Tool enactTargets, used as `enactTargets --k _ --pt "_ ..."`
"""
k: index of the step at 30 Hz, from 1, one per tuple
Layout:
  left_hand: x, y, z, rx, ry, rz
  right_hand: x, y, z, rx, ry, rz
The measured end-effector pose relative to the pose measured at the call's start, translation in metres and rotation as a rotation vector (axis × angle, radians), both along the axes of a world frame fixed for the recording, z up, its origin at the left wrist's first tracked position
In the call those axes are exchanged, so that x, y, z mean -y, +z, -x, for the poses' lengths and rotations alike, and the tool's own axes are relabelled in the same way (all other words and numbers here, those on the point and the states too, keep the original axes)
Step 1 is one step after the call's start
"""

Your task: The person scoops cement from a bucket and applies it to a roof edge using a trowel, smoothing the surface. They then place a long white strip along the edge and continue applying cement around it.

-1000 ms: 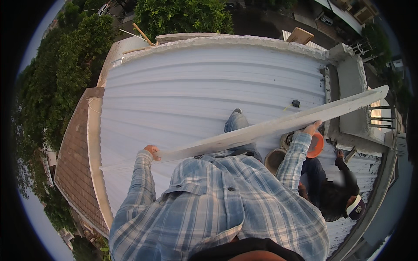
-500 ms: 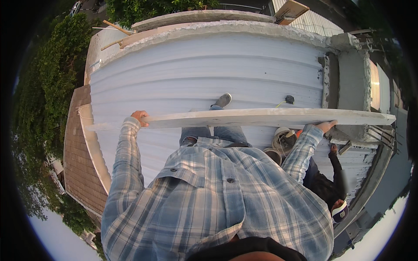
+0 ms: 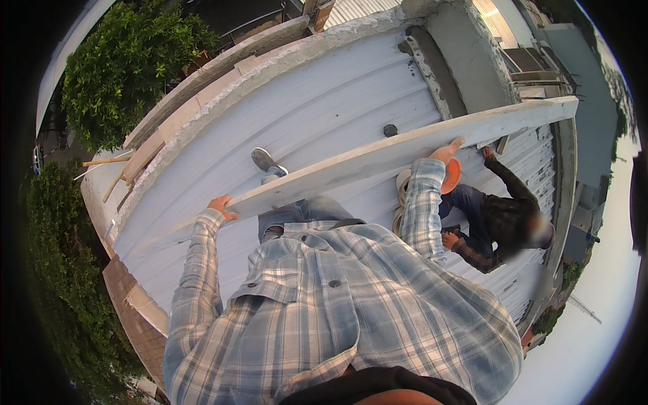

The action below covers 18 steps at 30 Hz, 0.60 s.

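A long, pale wooden board spans the space in front of me, tilted so its right end sits higher in view than its left. My left hand is closed around it near the left end. Farther along, my right hand grips the board, its fingers over the upper edge. Just below my right hand is an orange round thing, partly covered by my sleeve. Pale buckets stand beside it, mostly hidden behind my right arm and the board.
Ribbed metal roofing lies underfoot, bordered by a rough concrete edge. A co-worker crouches at the right, below the board's right end. Beyond the board are a concrete block wall and a small dark object.
My view and body have turned to the right. The board now slants, its right end raised in view, and more of the co-worker shows. Both hands keep their hold.
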State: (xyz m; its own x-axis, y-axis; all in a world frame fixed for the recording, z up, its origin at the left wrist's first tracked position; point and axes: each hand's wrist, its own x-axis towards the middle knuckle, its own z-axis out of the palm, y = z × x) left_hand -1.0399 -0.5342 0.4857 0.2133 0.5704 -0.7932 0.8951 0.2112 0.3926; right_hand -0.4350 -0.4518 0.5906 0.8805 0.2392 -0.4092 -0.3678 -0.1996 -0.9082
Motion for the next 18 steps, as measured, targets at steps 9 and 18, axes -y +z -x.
enactTargets --k 9,18 --pt "-0.089 -0.050 -0.043 0.175 -0.033 0.040 -0.042 0.016 0.043 0.002 0.083 -0.123" --pt "-0.132 -0.122 0.002 0.126 -0.083 0.069 -0.104 0.007 0.009 0.130 0.033 0.049"
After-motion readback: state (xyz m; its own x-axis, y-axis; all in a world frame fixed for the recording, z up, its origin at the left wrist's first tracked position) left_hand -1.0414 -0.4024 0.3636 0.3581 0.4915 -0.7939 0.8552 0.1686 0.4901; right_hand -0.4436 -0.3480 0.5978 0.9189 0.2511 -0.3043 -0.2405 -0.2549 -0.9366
